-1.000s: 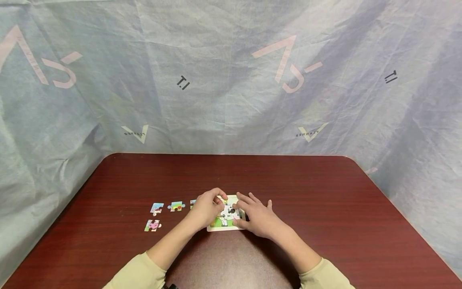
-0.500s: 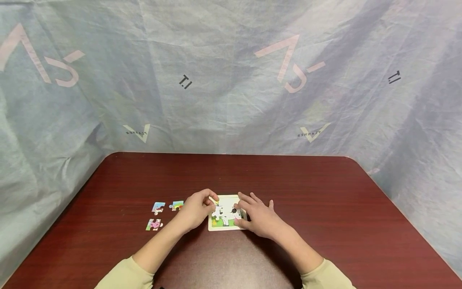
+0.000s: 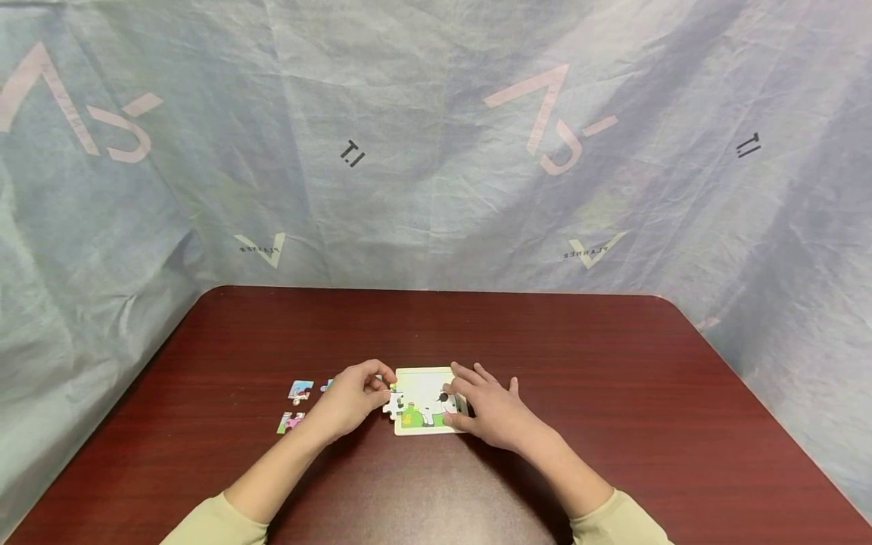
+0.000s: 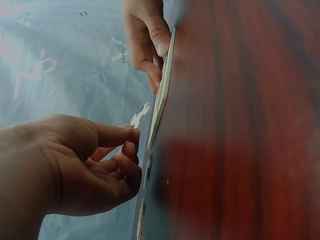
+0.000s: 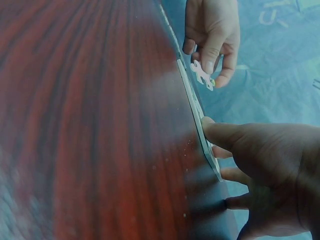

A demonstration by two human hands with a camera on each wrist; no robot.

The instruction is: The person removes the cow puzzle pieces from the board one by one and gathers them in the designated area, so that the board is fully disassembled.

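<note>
Showing nearest are two pale sleeves (image 3: 216, 522), with bare forearms extending from them over the surface (image 3: 586, 341). Beyond them, the right hand (image 3: 492, 409) is resting at the right side of a shallow puzzle tray (image 3: 425, 378), its grip staying loose: the fingers are spreading apart, and the thumb is touching the tray. The left hand (image 3: 350, 401) is keeping its grip narrow, thumb and fingertips pinching one white puzzle piece (image 3: 392, 407). That piece is hanging just above the tray's left edge, partly overlapping it in the head view; the left wrist view is showing it tilting, raised clear of the tray. Inside the tray, fitted picture parts are displaying green grass, a white leg and a dark patch, while the upper area is appearing plain and pale. To the left, loose pieces are lying flat: a pink and green piece (image 3: 289, 423) partly behind the left forearm, a blue piece (image 3: 300, 390) farther back, and others mostly hiding behind the left hand. Farthest off, a wrinkled grey-blue curtain (image 3: 422, 151) is hanging behind the surface, bearing pink, black and yellowish lettering.
</note>
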